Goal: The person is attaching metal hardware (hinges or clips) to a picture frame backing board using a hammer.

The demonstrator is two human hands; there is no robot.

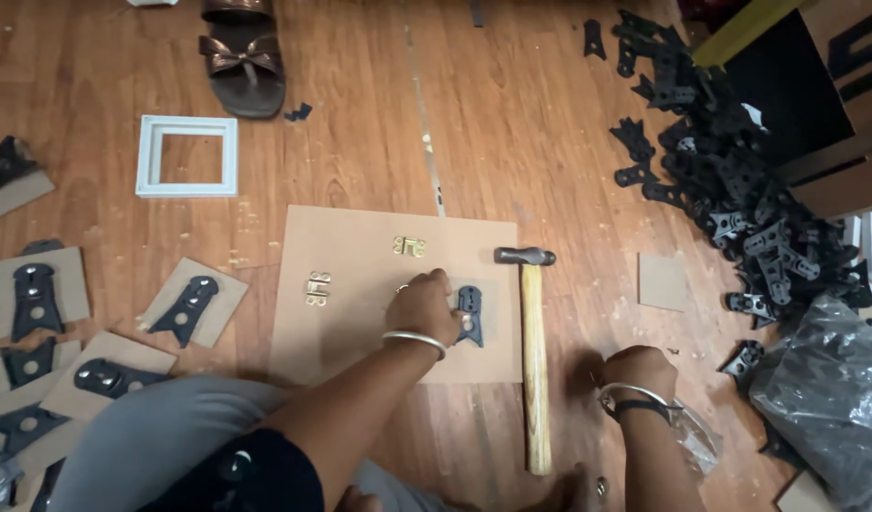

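Your left hand pins the black bracket on the board; right hand, clenched on something small, next needs the hammer.

The left hand covers part of the black bracket; the right hand's fingertips are hidden.

Under the left hand lies a matt brown board, its fingers on a dull black metal bracket. Just right of it, a hammer with pale smooth wood handle and dark metal head. The floor is glossy wood.
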